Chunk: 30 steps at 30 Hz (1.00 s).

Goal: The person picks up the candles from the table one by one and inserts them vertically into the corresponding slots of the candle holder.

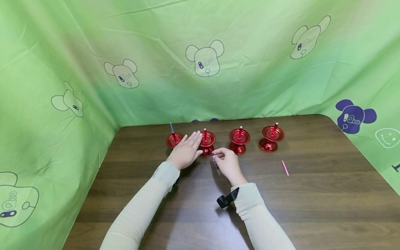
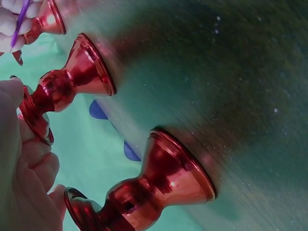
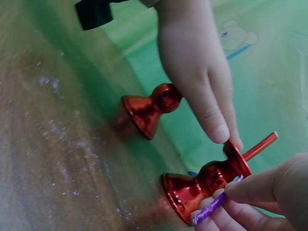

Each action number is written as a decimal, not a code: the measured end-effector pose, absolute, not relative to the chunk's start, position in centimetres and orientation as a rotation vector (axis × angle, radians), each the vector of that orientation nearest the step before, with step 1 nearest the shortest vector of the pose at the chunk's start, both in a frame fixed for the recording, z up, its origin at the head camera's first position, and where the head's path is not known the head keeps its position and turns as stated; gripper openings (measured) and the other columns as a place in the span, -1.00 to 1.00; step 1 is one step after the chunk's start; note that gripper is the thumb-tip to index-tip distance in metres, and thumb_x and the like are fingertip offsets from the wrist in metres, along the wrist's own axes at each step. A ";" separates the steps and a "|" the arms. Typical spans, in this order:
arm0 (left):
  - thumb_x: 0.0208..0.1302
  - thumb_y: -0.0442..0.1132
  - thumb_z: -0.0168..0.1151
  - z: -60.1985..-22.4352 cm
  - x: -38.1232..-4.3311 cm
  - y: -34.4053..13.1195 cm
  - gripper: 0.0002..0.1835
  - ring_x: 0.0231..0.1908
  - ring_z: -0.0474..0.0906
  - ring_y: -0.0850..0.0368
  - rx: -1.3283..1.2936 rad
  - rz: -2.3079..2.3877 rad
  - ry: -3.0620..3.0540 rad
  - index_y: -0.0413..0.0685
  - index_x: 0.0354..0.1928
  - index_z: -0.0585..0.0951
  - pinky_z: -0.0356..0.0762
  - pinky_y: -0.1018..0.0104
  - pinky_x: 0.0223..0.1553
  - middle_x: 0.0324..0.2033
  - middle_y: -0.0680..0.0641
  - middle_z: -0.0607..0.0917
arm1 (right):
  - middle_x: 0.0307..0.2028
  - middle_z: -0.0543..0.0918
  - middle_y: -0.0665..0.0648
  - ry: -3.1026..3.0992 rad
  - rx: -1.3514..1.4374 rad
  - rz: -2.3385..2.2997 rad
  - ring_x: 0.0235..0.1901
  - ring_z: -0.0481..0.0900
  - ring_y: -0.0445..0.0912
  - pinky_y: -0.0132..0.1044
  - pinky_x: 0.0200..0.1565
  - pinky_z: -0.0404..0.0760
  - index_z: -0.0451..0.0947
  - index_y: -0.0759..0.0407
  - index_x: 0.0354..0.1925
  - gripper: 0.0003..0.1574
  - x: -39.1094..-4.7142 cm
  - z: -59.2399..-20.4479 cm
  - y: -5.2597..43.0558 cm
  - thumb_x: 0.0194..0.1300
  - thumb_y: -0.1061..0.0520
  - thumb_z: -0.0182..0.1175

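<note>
Four red metallic candle holders stand in a row. The leftmost holder (image 1: 175,139) carries a thin blue candle (image 1: 171,127). Over toward the second holder (image 1: 207,138) reaches my left hand (image 1: 185,152), its fingers straight and touching the dish's left rim, with the thumb lower at its near side. My right hand (image 1: 228,165) pinches a purple twisted candle (image 3: 211,208) between thumb and fingers, just in front of the second holder. To its right are the third holder (image 1: 239,139) and the rightmost holder (image 1: 271,137), each with an upright red tube.
A pink candle (image 1: 285,168) lies on the wooden table (image 1: 312,208), right of my right hand. Green printed cloth (image 1: 156,93) hangs behind the table and along its sides. A black wrist camera (image 1: 227,198) is strapped to my right sleeve.
</note>
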State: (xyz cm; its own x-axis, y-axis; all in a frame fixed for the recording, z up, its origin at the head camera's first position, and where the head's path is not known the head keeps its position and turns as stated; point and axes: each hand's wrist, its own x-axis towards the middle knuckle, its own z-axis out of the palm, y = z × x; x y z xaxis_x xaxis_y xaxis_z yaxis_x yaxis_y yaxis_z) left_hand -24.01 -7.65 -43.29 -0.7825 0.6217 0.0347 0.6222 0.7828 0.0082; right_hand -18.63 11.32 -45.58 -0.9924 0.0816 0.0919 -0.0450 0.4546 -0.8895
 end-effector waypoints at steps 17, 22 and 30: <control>0.62 0.06 -0.10 -43.2 -23.9 -7.7 -0.30 0.56 -0.04 0.01 -1.033 -0.030 -2.925 -0.19 0.58 0.11 -0.08 0.04 0.54 0.56 -0.15 0.12 | -0.27 0.73 0.43 -2.356 -0.016 1.868 -0.36 0.75 -0.02 -0.51 -0.35 0.63 0.64 0.51 -0.09 -0.81 -19.3 -44.3 12.1 0.34 0.40 0.25; 0.62 0.07 -0.13 -43.1 -23.9 -7.7 -0.30 0.57 -0.05 0.02 -1.034 -0.015 -2.933 -0.19 0.58 0.10 -0.06 0.02 0.54 0.57 -0.14 0.11 | -0.27 0.74 0.37 -2.353 0.015 1.790 -0.31 0.75 0.07 -0.51 -0.33 0.60 0.66 0.46 -0.09 -0.82 -19.7 -43.9 12.3 0.35 0.37 0.26; 0.62 0.05 -0.09 -43.1 -23.9 -7.7 -0.31 0.56 -0.04 0.00 -1.038 -0.027 -2.933 -0.20 0.58 0.11 -0.05 0.00 0.53 0.56 -0.16 0.12 | -0.21 0.73 0.39 -2.303 0.073 1.769 -0.21 0.74 0.23 -0.54 -0.29 0.61 0.66 0.44 -0.07 -0.81 -20.5 -43.0 12.2 0.38 0.35 0.25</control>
State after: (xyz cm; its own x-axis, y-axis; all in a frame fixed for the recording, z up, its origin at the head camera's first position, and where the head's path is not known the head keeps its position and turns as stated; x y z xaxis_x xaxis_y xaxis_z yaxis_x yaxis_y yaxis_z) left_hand -23.90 -7.68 -43.10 -0.7769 0.6287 0.0346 0.6293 0.7772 0.0062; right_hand -20.55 12.20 -43.04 -0.9709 0.1036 0.2161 -0.1821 0.2674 -0.9462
